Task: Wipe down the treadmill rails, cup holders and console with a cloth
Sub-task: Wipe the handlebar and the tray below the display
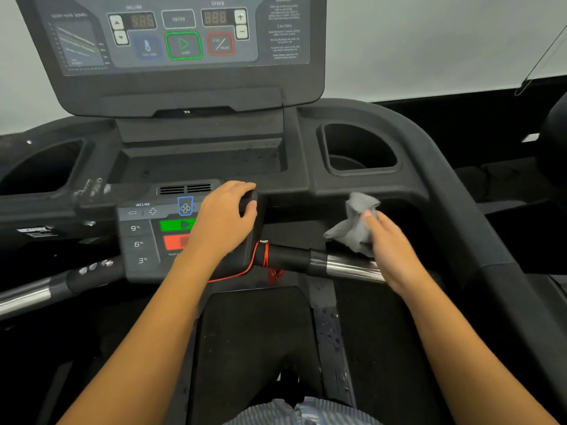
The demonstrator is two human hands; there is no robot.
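— What have I got, from the left edge across?

— The left cup holder [46,167] is at the far left edge of the treadmill, with the chrome left rail [24,297] below it. Both are well apart from either hand. Then comes the control pod [144,237] in the middle, under the console [184,41]. My left hand [225,222] grips the pod's right corner, fingers [236,188] curled over its top edge and the thumb pressed on the side. I read that as a brace, not a wiping hand.

— And the cloth?

— The cloth [352,228] is right of the pod, bunched up in my right hand [391,253]. The fingers there are closed on it and pinch it into a wad, though blur hides exactly how. It hangs just above the right rail [346,268], over the chrome section. Whether it touches the metal I cannot tell.

— Which way does that rail run?

— Its long axis goes left to right, out from the pod's right side past the red cord [256,260], sloping a little toward me at the right end. So I'd judge the coming stroke should follow that line, using the right hand, which is much the nearer.

— And the right cup holder?

— The right cup holder [359,148] sits beyond the cloth, toward the treadmill's far right corner, near it but apart.
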